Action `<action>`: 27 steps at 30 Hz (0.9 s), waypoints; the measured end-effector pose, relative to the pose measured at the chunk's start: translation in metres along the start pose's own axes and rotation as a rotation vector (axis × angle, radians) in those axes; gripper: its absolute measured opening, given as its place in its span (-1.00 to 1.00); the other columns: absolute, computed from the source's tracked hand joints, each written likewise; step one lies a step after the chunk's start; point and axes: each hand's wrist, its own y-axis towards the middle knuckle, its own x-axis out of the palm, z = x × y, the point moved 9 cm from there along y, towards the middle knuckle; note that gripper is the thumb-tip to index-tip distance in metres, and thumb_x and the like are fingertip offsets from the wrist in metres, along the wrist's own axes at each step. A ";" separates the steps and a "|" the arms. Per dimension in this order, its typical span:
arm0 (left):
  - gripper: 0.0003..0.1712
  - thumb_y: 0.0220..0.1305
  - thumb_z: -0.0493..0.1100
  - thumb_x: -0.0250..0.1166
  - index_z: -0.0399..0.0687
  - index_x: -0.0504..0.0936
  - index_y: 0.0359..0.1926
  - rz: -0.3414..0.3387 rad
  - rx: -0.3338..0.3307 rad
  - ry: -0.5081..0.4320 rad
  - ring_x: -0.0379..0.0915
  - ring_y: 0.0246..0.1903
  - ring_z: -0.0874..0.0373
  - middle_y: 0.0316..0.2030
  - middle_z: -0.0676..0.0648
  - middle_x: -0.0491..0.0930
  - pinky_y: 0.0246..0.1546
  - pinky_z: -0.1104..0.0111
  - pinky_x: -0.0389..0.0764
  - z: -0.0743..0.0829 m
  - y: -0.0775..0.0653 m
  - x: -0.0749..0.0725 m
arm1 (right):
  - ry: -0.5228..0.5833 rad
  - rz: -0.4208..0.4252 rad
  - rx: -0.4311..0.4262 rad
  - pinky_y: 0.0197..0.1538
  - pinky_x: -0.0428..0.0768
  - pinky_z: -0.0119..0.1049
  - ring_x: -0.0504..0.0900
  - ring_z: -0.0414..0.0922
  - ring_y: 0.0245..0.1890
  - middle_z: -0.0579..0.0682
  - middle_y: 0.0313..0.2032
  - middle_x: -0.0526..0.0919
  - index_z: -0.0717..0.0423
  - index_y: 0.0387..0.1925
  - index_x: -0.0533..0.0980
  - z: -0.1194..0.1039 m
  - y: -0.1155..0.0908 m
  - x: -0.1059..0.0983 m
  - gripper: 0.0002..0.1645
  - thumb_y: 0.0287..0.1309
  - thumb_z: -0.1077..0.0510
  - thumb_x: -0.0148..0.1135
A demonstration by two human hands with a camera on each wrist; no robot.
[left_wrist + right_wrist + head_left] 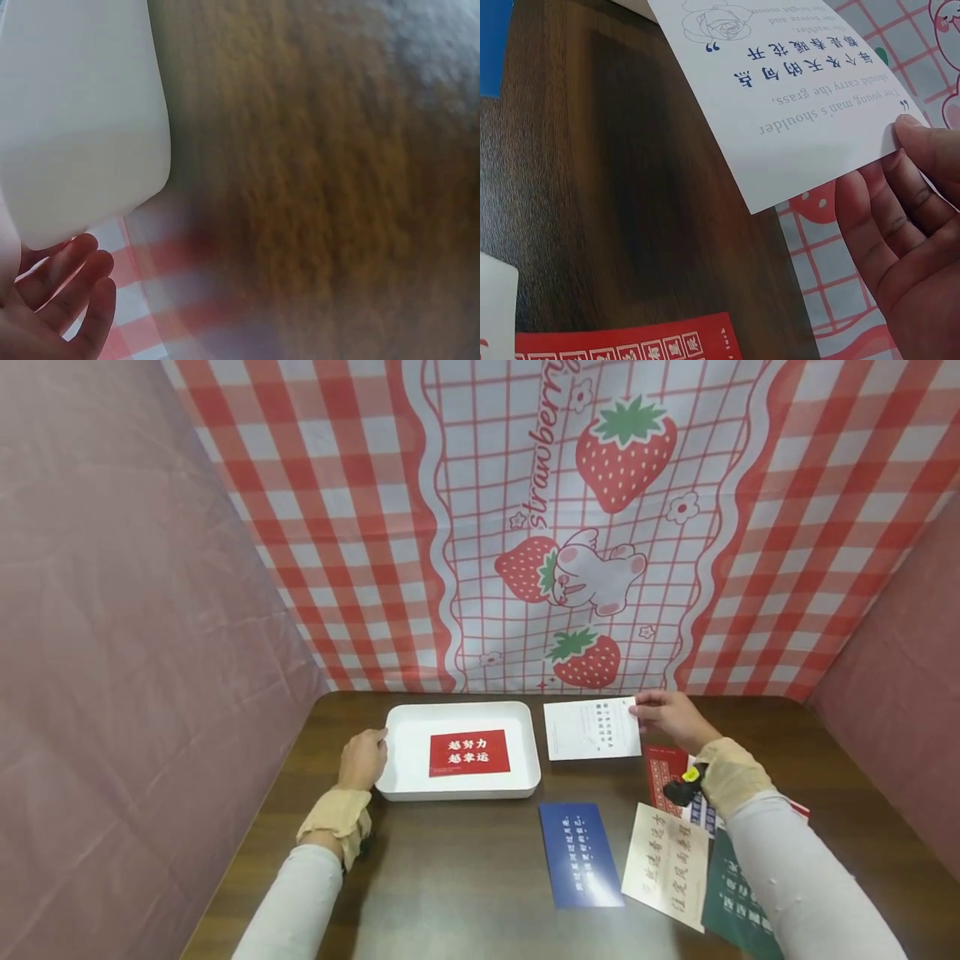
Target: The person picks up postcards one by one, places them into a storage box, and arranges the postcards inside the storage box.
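Note:
At the left end of a white tray (465,794), my left hand (363,760) grips the rim. In the left wrist view its fingers (100,319) curl by the tray's outer corner. A red card (469,752) with white characters lies flat inside the tray. To the right, my right hand (671,717) pinches a white card (585,731) by its corner between thumb and fingers. Dark blue characters, pale English lines and a rose drawing show on that card (780,97) in the right wrist view. It is held off the table, just right of the tray.
A blue card (577,856) lies on the brown wooden table (442,877) in front. Right of it, a cream card (667,860), a green card (738,893) and another red card (663,768) overlap, partly under my right forearm. A strawberry-print cloth (585,527) hangs behind.

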 end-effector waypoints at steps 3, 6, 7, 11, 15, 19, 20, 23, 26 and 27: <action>-0.66 0.15 -0.28 0.05 -0.15 0.61 -0.07 -0.016 -0.016 0.003 0.55 -0.18 -0.19 -0.15 -0.18 0.64 -0.22 0.01 0.50 -0.002 0.000 0.002 | 0.021 -0.004 0.004 -0.24 0.62 -0.25 0.55 -0.30 -0.44 -0.24 -0.45 0.53 0.37 -0.07 0.32 -0.002 -0.001 0.002 -0.57 0.14 0.13 0.12; -0.66 0.15 -0.28 0.05 -0.14 0.61 -0.07 -0.013 -0.017 0.001 0.55 -0.19 -0.20 -0.15 -0.18 0.64 -0.24 0.00 0.50 -0.002 0.000 0.002 | 0.025 -0.007 0.007 -0.27 0.61 -0.31 0.55 -0.28 -0.43 -0.23 -0.42 0.54 0.39 -0.03 0.31 -0.003 0.000 0.004 -0.54 0.15 0.13 0.11; -0.66 0.15 -0.28 0.05 -0.15 0.61 -0.07 -0.010 -0.015 0.000 0.55 -0.20 -0.21 -0.15 -0.19 0.64 -0.24 0.00 0.50 -0.002 0.000 0.002 | 0.023 -0.006 0.008 -0.28 0.61 -0.33 0.56 -0.28 -0.42 -0.22 -0.41 0.54 0.38 -0.03 0.31 -0.003 0.001 0.005 -0.54 0.15 0.12 0.10; -0.65 0.14 -0.28 0.06 -0.15 0.61 -0.07 -0.011 -0.017 0.000 0.55 -0.21 -0.22 -0.15 -0.20 0.64 -0.25 -0.01 0.50 -0.002 -0.001 0.001 | 0.023 0.001 -0.001 -0.28 0.61 -0.35 0.57 -0.27 -0.41 -0.19 -0.37 0.55 0.38 -0.02 0.31 -0.006 0.001 0.007 -0.54 0.16 0.11 0.09; -0.64 0.14 -0.27 0.05 -0.14 0.61 -0.06 -0.024 -0.042 -0.008 0.55 -0.19 -0.22 -0.13 -0.20 0.63 -0.22 -0.01 0.49 -0.005 0.000 0.002 | 0.054 -0.013 -0.008 -0.27 0.61 -0.28 0.58 -0.25 -0.42 -0.20 -0.39 0.57 0.39 -0.03 0.31 -0.008 0.001 0.012 -0.56 0.17 0.13 0.08; -0.64 0.14 -0.24 0.04 -0.11 0.61 -0.06 -0.034 -0.077 -0.026 0.54 -0.16 -0.22 -0.11 -0.20 0.62 -0.19 -0.01 0.49 -0.008 0.002 0.004 | 0.124 -0.037 0.007 -0.29 0.63 -0.25 0.60 -0.23 -0.46 -0.22 -0.44 0.60 0.35 -0.07 0.31 -0.007 0.003 0.016 -0.60 0.16 0.14 0.09; -0.64 0.14 -0.24 0.04 -0.10 0.62 -0.06 -0.035 -0.080 -0.029 0.54 -0.16 -0.22 -0.11 -0.20 0.62 -0.18 -0.02 0.49 -0.009 0.002 0.004 | 0.137 -0.039 0.008 -0.30 0.63 -0.23 0.60 -0.23 -0.47 -0.22 -0.44 0.60 0.35 -0.08 0.31 -0.006 0.003 0.017 -0.61 0.16 0.14 0.09; -0.64 0.13 -0.23 0.04 -0.10 0.62 -0.06 -0.031 -0.079 -0.034 0.54 -0.15 -0.22 -0.11 -0.19 0.63 -0.19 -0.02 0.49 -0.009 0.003 0.004 | 0.150 -0.038 -0.002 -0.30 0.63 -0.22 0.61 -0.23 -0.48 -0.22 -0.46 0.62 0.33 -0.09 0.32 -0.008 0.003 0.018 -0.63 0.16 0.15 0.09; -0.64 0.12 -0.23 0.05 -0.10 0.62 -0.07 -0.030 -0.081 -0.037 0.54 -0.16 -0.22 -0.11 -0.18 0.63 -0.20 -0.01 0.50 -0.009 0.003 0.005 | 0.147 -0.033 -0.006 -0.25 0.63 -0.14 0.62 -0.22 -0.48 -0.23 -0.46 0.62 0.35 -0.07 0.32 -0.011 0.002 0.020 -0.62 0.16 0.16 0.09; -0.64 0.12 -0.23 0.05 -0.10 0.63 -0.07 -0.031 -0.083 -0.038 0.54 -0.16 -0.22 -0.11 -0.18 0.63 -0.20 -0.01 0.50 -0.009 0.003 0.005 | 0.146 -0.031 -0.004 -0.23 0.62 -0.11 0.62 -0.22 -0.48 -0.23 -0.46 0.61 0.35 -0.07 0.32 -0.012 0.002 0.021 -0.62 0.16 0.16 0.08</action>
